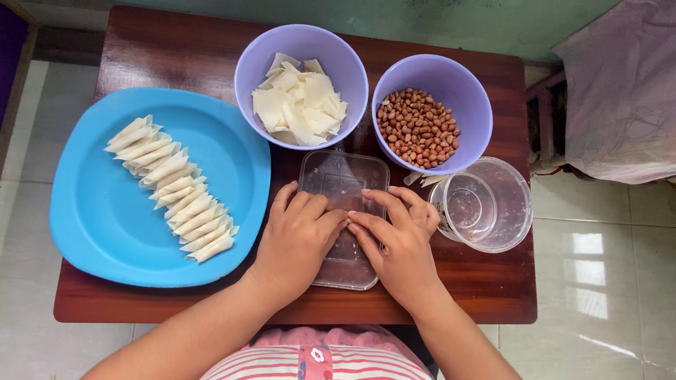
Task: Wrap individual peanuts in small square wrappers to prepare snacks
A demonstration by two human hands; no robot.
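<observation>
1. A clear rectangular plastic tray (344, 184) is seen at the near middle of the dark wooden tabletop (174, 44), its long axis running from the person straight away toward the two bowls, the far short end pointing at the gap between them.
2. The left hand (296, 239) is laid on the tray's left part, fingers bent and pointing away from the person; the grip is not closed around anything, the fingertips being pressed down on the tray.
3. The right hand (399, 242) is laid on the tray's right part, fingers angled toward the left hand, fingertips touching it; here too nothing is clasped. Whether a wrapper lies under the fingers cannot be told.
4. Left of the tray, a blue square plate (105, 229) is set, bearing a slanting row of folded pastry cones (173, 190).
5. Beyond the tray, a lilac bowl (256, 57) of cut pastry wrappers (301, 100) stands, and beside it a second lilac bowl (471, 96) of peanuts (419, 127).
6. Just right of the tray, a clear round container (503, 213) is placed.
</observation>
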